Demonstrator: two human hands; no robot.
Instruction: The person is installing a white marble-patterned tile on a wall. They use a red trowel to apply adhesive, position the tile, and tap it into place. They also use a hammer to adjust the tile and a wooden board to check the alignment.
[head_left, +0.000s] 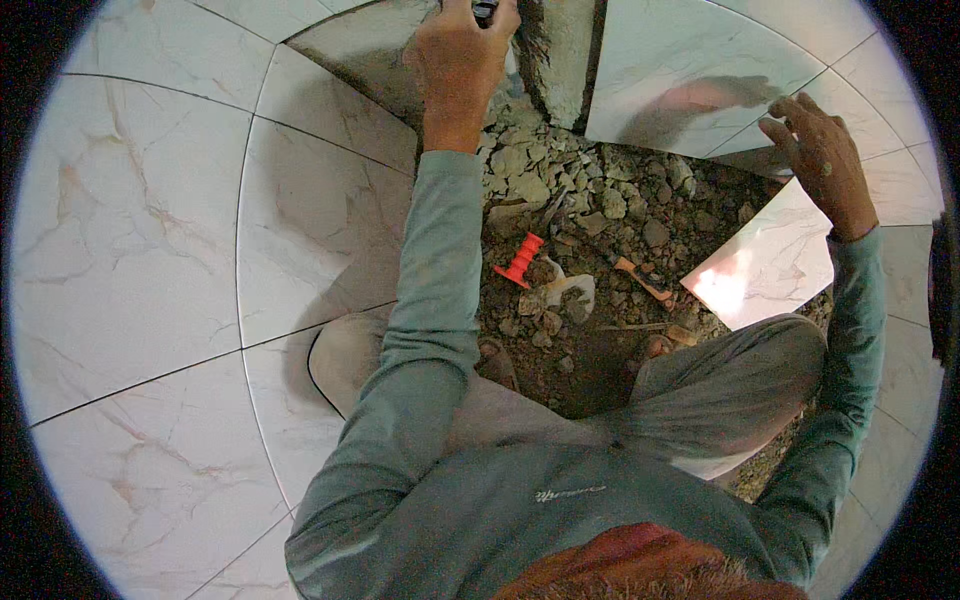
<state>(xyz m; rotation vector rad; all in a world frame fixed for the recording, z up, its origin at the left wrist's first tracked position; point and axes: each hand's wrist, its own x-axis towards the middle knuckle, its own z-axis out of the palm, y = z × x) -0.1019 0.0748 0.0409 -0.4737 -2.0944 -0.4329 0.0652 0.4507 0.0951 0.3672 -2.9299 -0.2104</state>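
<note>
My left hand [463, 65] is closed around a small black object [484, 10] at the top edge of the view. Most of that object is hidden by the hand and the edge, so I cannot make out its kind. On the right, my right hand [822, 165] has its fingers bent and apart, holding nothing visible. Its fingertips are by the glossy white marbled tile [700, 75], which carries a blurred hand reflection; whether they touch is unclear. Below this hand lies a loose cut piece of tile [765, 265]. A chisel with a red ribbed grip [520, 260] rests on the rubble.
Broken rubble and soil [640, 200] fill the gap between my crossed legs and the tiles. An orange and black tool handle [643, 280] and a whitish crumpled scrap [570, 288] lie there. A concrete edge [555, 60] rises at the top. Large marbled tiles [130, 250] extend leftward.
</note>
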